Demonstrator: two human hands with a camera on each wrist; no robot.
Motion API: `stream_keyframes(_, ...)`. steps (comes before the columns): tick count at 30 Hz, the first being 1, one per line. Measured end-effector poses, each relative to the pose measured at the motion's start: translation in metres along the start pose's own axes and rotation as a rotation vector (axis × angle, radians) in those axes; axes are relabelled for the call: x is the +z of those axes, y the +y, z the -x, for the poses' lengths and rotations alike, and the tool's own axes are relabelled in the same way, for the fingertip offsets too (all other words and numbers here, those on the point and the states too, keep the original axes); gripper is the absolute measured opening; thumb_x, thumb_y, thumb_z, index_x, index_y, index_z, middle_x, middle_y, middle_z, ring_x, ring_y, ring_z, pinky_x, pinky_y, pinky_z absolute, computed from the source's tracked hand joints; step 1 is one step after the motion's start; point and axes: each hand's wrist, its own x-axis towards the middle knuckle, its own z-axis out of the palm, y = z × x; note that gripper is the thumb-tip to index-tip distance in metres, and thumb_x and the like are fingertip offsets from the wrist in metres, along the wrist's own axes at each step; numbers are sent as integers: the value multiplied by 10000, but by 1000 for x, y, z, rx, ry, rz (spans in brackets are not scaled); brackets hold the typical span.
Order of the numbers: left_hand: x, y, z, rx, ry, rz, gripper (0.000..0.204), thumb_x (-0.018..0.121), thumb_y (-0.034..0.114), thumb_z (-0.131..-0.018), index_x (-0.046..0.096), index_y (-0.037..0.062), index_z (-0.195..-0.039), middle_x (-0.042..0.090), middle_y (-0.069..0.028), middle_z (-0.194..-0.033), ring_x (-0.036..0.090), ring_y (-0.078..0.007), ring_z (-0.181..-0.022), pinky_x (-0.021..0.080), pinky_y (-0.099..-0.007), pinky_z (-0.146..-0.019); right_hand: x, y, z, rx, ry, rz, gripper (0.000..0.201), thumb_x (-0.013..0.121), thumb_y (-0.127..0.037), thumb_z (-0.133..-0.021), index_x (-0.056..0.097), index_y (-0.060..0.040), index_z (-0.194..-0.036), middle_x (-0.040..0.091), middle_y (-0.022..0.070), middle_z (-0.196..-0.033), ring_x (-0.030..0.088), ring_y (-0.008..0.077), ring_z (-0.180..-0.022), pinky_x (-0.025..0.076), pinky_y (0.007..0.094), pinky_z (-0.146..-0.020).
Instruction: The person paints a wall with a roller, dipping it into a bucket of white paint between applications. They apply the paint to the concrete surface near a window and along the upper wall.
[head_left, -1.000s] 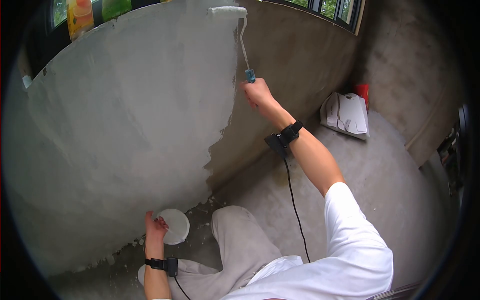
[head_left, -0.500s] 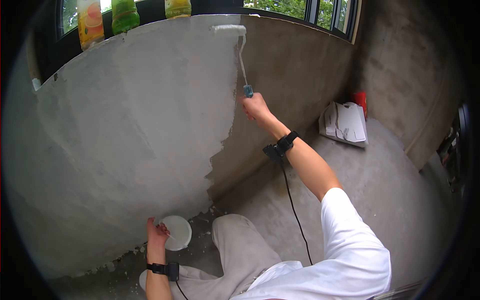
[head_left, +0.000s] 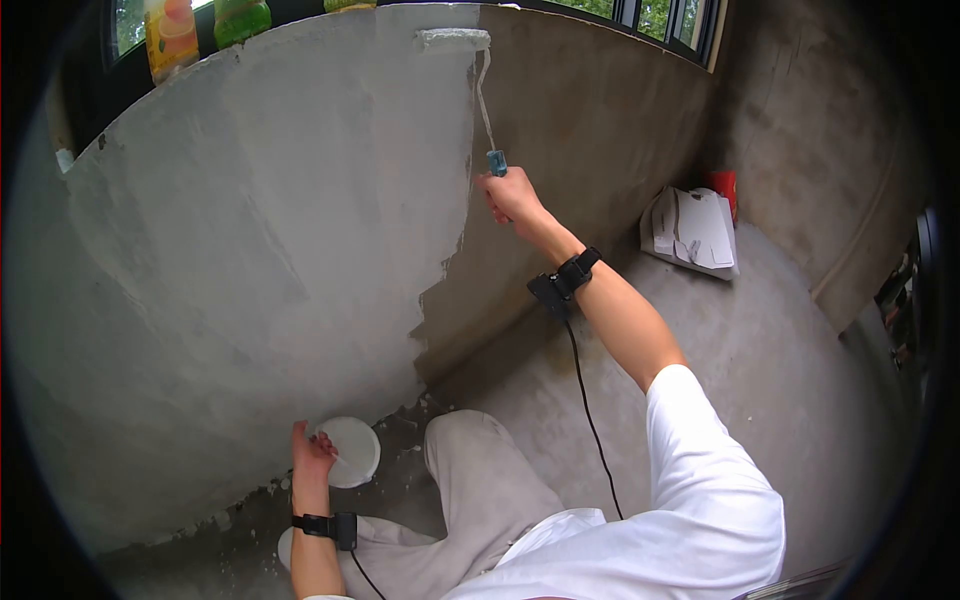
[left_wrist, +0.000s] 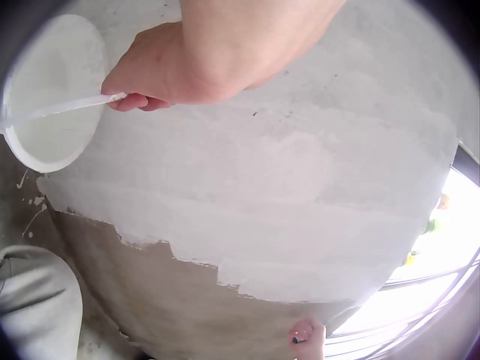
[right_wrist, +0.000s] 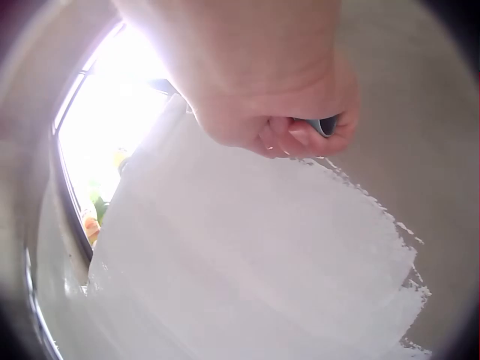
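My right hand [head_left: 513, 197] grips the blue handle [head_left: 497, 162] of a paint roller, arm stretched out to the wall. The white roller sleeve [head_left: 455, 40] lies level against the wall, just below the window ledge. In the right wrist view, curled fingers [right_wrist: 281, 139] wrap the handle, whose hollow end shows; the sleeve is out of sight there. Low at the left, my left hand [head_left: 314, 455] holds the thin white handle [left_wrist: 71, 105] of a round white bucket [head_left: 377, 455]. Whitish paint [left_wrist: 56, 82] shows inside the bucket, which is tilted in the left wrist view.
Pale wet paint [head_left: 300, 200] covers the wall's left part; bare brown-grey wall [head_left: 570, 130] lies right of a ragged edge. Bottles [head_left: 172, 40] stand on the window ledge. A white box [head_left: 690, 230] and a red object [head_left: 724, 192] sit by the corner. Paint splashes spot the floor.
The roller has slid a little down the wall from the ledge. My head view dipped and rose between frames. The left hand has kept its hold on the bucket handle.
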Motion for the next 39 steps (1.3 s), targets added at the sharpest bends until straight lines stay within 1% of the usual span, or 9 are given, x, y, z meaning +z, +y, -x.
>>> stream_keyframes(8,11,10,9,-20,-18,-18,386,607,454,-782,379,145,-819,463,24,-618,418,-106,-535,306,-272,-518,16,47,7,14,54,36,291,564,-189,-862,472,-74,-611,420,2,-505,393,112,-399,311,290,-376)
stream_keyframes(20,20,18,34,-73,-56,-15,365,603,432,-784,376,147,-808,439,24,-617,397,-107,-526,295,-268,-517,33,152,32,32,119,165,337,560,-198,-844,448,-45,-566,425,16,-470,424,128,-393,329,325,-401)
stream_keyframes(22,15,13,28,-62,-34,-18,363,601,433,-788,379,146,-812,444,22,-622,401,-109,-530,298,-270,-523,44,174,41,97,107,222,316,573,-194,-797,535,87,-658,534,218,-557,555,280,-528,422,438,-564)
stream_keyframes(28,22,13,37,-50,-20,-15,355,596,429,-807,397,135,-828,463,13,-640,413,-114,-544,308,-272,-542,48,212,58,135,88,210,318,576,-199,-796,533,90,-670,541,240,-578,561,349,-543,426,449,-580)
stream_keyframes(29,25,14,41,-52,-14,-13,353,595,427,-811,401,132,-834,466,12,-642,416,-115,-548,309,-272,-543,48,220,61,146,81,209,318,576,-199,-796,533,90,-670,541,240,-578,561,349,-543,426,449,-580)
stream_keyframes(31,28,13,43,-55,-8,-12,360,592,437,-816,427,117,-828,479,6,-643,423,-121,-553,313,-273,-542,51,236,67,109,102,255,294,574,-190,-806,506,45,-643,462,110,-502,473,169,-486,381,395,-505)
stream_keyframes(32,23,11,37,-51,-24,-8,371,589,447,-820,452,102,-821,491,1,-644,429,-126,-558,317,-274,-542,56,247,72,111,98,259,294,574,-190,-806,506,45,-643,462,110,-502,473,169,-486,381,395,-505)
stream_keyframes(37,38,11,56,-61,-20,-9,358,591,421,-817,434,100,-835,477,-4,-673,420,-124,-576,313,-271,-554,60,270,87,156,134,307,313,577,-218,-805,554,75,-699,545,222,-583,583,307,-557,432,442,-592)
stream_keyframes(39,38,12,56,-58,-13,-13,349,598,404,-809,415,108,-840,474,-4,-687,417,-118,-580,310,-267,-557,63,282,94,186,115,318,319,579,-223,-805,560,77,-698,556,233,-597,589,329,-566,435,446,-595)
